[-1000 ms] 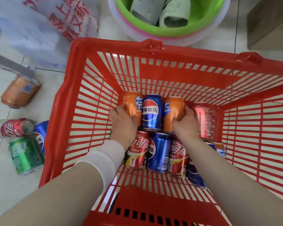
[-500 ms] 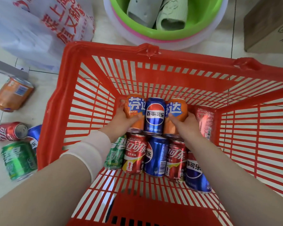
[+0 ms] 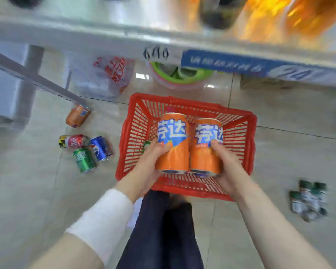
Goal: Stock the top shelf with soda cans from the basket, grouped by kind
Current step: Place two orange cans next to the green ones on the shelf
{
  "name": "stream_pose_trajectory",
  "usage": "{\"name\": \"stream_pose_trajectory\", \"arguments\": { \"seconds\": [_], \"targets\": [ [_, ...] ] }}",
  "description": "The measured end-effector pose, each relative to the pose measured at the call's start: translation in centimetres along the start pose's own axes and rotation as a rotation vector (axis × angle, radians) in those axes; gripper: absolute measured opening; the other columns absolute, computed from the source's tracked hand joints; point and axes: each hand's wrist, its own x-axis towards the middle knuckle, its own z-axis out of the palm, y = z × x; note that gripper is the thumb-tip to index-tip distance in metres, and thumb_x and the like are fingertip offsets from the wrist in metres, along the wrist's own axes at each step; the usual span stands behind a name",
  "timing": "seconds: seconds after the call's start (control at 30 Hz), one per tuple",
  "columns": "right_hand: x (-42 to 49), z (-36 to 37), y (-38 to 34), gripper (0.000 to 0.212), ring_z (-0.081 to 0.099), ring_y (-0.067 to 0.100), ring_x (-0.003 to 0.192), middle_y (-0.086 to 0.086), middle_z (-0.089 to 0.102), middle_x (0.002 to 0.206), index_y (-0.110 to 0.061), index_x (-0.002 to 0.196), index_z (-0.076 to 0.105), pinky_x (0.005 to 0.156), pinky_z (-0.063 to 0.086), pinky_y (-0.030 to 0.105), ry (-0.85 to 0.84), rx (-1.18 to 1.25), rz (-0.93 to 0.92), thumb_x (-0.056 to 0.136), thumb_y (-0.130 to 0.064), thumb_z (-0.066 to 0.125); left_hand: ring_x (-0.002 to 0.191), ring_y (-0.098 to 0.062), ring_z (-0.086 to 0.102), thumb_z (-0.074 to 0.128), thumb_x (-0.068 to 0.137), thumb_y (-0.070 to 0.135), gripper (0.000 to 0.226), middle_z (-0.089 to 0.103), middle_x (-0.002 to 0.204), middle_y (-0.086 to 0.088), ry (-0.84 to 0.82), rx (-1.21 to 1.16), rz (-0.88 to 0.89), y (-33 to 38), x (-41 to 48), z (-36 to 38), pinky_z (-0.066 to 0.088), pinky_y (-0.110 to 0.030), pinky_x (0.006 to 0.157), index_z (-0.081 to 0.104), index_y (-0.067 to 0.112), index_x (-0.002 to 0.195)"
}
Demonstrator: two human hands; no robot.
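A: Hands?
B: Left hand (image 3: 150, 164) grips one orange can (image 3: 173, 146); right hand (image 3: 226, 167) grips the second can (image 3: 205, 152). Cans upright, side by side.
A: Position?
B: Held over the red basket (image 3: 182, 188); shelf (image 3: 85, 33) edge ahead, blurred.

The left orange can (image 3: 173, 146), gripped by the left hand (image 3: 145, 171), and the right orange can (image 3: 206, 152), gripped by the right hand (image 3: 227, 171), both upright with blue-and-white lettering, touch side by side above the red slatted basket (image 3: 136, 131) on the floor, the blurred grey shelf (image 3: 85, 33) beyond it.
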Motion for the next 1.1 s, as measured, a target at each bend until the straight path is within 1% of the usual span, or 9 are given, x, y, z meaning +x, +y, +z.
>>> {"name": "stream_pose_trajectory", "arguments": {
  "seconds": [0.07,0.2,0.3,0.4,0.5,0.67,0.9,1.0,1.1],
  "targets": [
    [-6.5,0.9,-3.1,0.098,0.069,0.022,0.090,0.010,0.072,0.102,-0.010,0.111,0.061,0.079,0.057,0.037,-0.059,-0.052,-0.043,0.028,-0.057,0.087,0.095,-0.017,0.066,0.056,0.072,0.029,0.052,0.068,0.108,0.001,-0.054,-0.043,0.049,2.5,-6.6,1.8,0.053,-0.039,0.085,0.051,0.019,0.123],
    [-18.6,3.1,-9.6,0.098,0.069,0.014,0.079,0.001,0.073,0.092,-0.014,0.105,0.060,0.067,0.057,0.028,-0.099,-0.126,-0.173,0.023,-0.061,0.086,0.096,-0.016,0.066,0.083,0.052,0.038,0.077,0.069,0.107,0.001,-0.063,0.009,0.149,8.1,-17.9,6.2,0.055,-0.033,0.084,0.050,0.019,0.120],
    [-25.4,4.5,-13.6,0.094,0.068,0.011,0.077,-0.002,0.074,0.088,-0.014,0.102,0.061,0.065,0.055,0.026,-0.088,-0.170,-0.283,0.025,-0.062,0.085,0.098,-0.020,0.064,0.066,0.068,0.027,0.058,0.065,0.112,-0.004,-0.044,0.099,0.241,12.2,-24.8,8.9,0.054,-0.037,0.084,0.048,0.017,0.122],
    [-30.5,5.8,-16.8,0.091,0.068,0.009,0.077,-0.004,0.074,0.086,-0.015,0.101,0.061,0.066,0.054,0.025,-0.098,-0.203,-0.368,0.026,-0.062,0.085,0.102,-0.024,0.063,0.071,0.064,0.033,0.063,0.065,0.116,-0.007,-0.025,0.156,0.326,15.7,-29.6,10.7,0.052,-0.041,0.089,0.049,0.017,0.121],
    [-34.2,7.1,-19.2,0.089,0.068,0.007,0.075,-0.005,0.074,0.084,-0.014,0.100,0.061,0.064,0.053,0.021,-0.138,-0.213,-0.454,0.028,-0.060,0.085,0.101,-0.023,0.063,0.070,0.070,0.027,0.054,0.065,0.116,-0.009,-0.030,0.203,0.407,18.6,-32.9,11.8,0.052,-0.039,0.090,0.050,0.016,0.119],
    [-39.1,9.3,-23.7,0.090,0.069,0.009,0.078,-0.004,0.074,0.087,-0.015,0.104,0.060,0.065,0.054,0.023,-0.174,-0.243,-0.585,0.029,-0.058,0.086,0.085,-0.003,0.068,0.068,0.075,0.028,0.037,0.069,0.100,0.008,-0.120,0.309,0.556,23.9,-37.1,13.4,0.053,-0.017,0.069,0.051,0.027,0.108],
    [-44.4,11.9,-30.0,0.071,0.067,0.015,0.090,-0.001,0.073,0.095,-0.018,0.105,0.061,0.072,0.052,0.026,-0.124,-0.294,-0.800,0.044,-0.051,0.078,0.087,-0.003,0.066,0.071,0.068,0.041,0.043,0.068,0.096,0.016,-0.188,0.470,0.735,31.6,-41.6,15.9,0.053,-0.024,0.079,0.050,0.035,0.105],
    [-45.8,12.8,-32.2,0.089,0.067,0.018,0.090,0.003,0.072,0.097,-0.016,0.109,0.059,0.072,0.054,0.030,-0.133,-0.242,-0.857,0.035,-0.057,0.086,0.080,0.007,0.064,0.067,0.079,0.025,0.030,0.064,0.097,0.018,-0.228,0.487,0.810,34.2,-43.2,17.1,0.052,-0.014,0.072,0.050,0.034,0.102],
    [-47.4,13.6,-34.5,0.095,0.068,0.018,0.086,0.001,0.072,0.096,-0.016,0.111,0.058,0.062,0.054,0.027,-0.174,-0.244,-0.904,0.032,-0.060,0.085,0.080,0.003,0.065,0.063,0.077,0.025,0.030,0.064,0.097,0.013,-0.276,0.485,0.867,36.5,-44.5,18.8,0.052,-0.015,0.065,0.050,0.031,0.103]
  ]
}}
